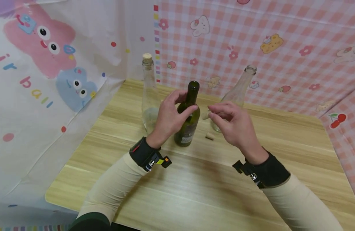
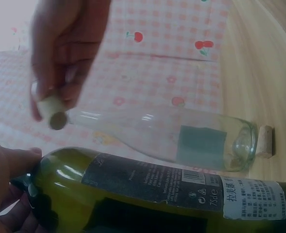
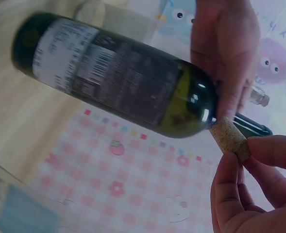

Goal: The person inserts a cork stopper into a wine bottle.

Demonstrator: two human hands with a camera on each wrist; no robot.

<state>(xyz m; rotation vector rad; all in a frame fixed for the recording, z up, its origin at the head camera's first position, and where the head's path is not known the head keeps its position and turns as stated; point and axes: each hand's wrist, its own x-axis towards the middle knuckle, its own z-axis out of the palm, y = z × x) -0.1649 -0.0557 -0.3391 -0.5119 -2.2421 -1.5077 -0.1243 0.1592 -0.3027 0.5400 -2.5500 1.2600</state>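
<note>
In the head view a dark green glass wine bottle (image 1: 187,128) stands upright on the table, its mouth uncorked. My left hand (image 1: 169,116) holds it around the shoulder, just under the neck, thumb on the near side. To its right, my right hand (image 1: 236,126) pinches a cork (image 3: 228,139) between thumb and fingertips, level with the bottle's shoulder. The left wrist view shows that cork's round end (image 2: 58,121). Close to the bottle's base, a second cork (image 1: 209,136) lies on the wood. The bottle's printed labels (image 2: 152,179) face the wrist cameras.
Left of the green bottle stands a clear glass bottle (image 1: 149,93) with a cork (image 1: 147,58) in its mouth. Another clear bottle (image 1: 238,89), uncorked, stands behind my right hand. Patterned cloths (image 1: 295,70) hang behind the wooden table (image 1: 177,192).
</note>
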